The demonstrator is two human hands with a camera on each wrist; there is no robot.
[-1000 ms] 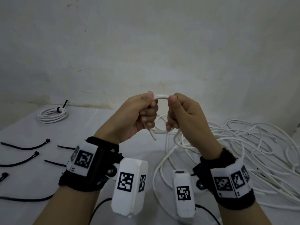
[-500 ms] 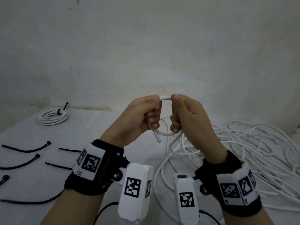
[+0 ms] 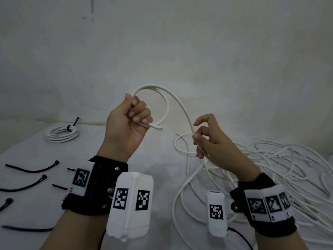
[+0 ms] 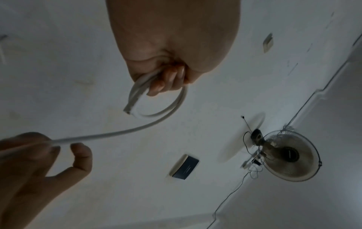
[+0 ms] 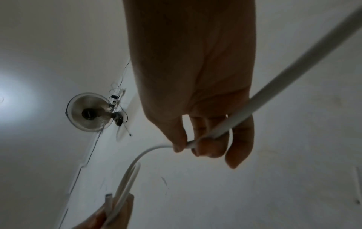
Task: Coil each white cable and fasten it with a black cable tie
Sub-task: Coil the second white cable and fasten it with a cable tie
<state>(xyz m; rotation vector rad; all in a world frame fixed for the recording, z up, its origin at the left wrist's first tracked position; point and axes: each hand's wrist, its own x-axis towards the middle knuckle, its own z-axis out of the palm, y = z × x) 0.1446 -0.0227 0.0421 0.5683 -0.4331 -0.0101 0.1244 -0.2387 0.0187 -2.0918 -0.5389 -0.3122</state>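
Note:
My left hand (image 3: 131, 121) is raised in a fist and grips a small loop of white cable (image 3: 166, 103), whose cut end (image 3: 158, 127) sticks out to the right. In the left wrist view the loop (image 4: 166, 108) hangs from the curled fingers. From the loop the cable arcs right and down to my right hand (image 3: 203, 139), where thumb and fingers hold it loosely (image 5: 215, 133). Below that hand the cable drops into the tangled pile of white cable (image 3: 270, 170) on the table. Several black cable ties (image 3: 32, 170) lie at the left.
A coiled white cable bound with a black tie (image 3: 62, 133) lies at the table's far left by the wall. The white table (image 3: 153, 159) meets a pale wall behind. A fan (image 4: 290, 156) shows in the wrist views.
The hands, close together a second ago on a tiny loop, have parted. The left hand rose with a wider loop; the right hand slid down and right along the cable.

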